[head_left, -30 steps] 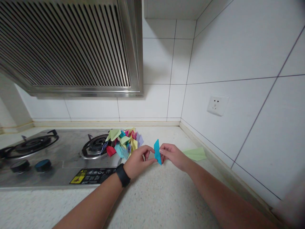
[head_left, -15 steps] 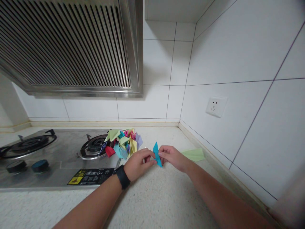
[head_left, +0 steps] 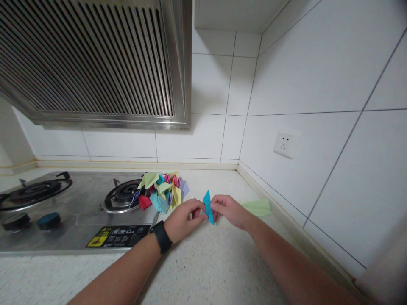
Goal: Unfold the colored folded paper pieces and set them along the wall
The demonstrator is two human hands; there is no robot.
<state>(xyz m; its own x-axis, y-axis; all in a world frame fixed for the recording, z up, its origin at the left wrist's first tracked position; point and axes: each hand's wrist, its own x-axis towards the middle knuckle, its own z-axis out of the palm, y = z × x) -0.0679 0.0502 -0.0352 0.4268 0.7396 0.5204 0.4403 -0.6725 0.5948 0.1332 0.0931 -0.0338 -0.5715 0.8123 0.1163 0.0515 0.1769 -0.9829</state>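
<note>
Between left hand [head_left: 184, 219] and right hand [head_left: 231, 210], pinched blue paper [head_left: 207, 204], seemingly folded.

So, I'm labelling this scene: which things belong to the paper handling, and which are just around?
In the job: blue folded paper, left hand, right hand; probably coloured paper pile and light green sheet.
Just around: gas stove, range hood, wall socket, watch.

White tiled walls [head_left: 318, 76] corner beside a slatted steel range hood [head_left: 95, 63].
</note>
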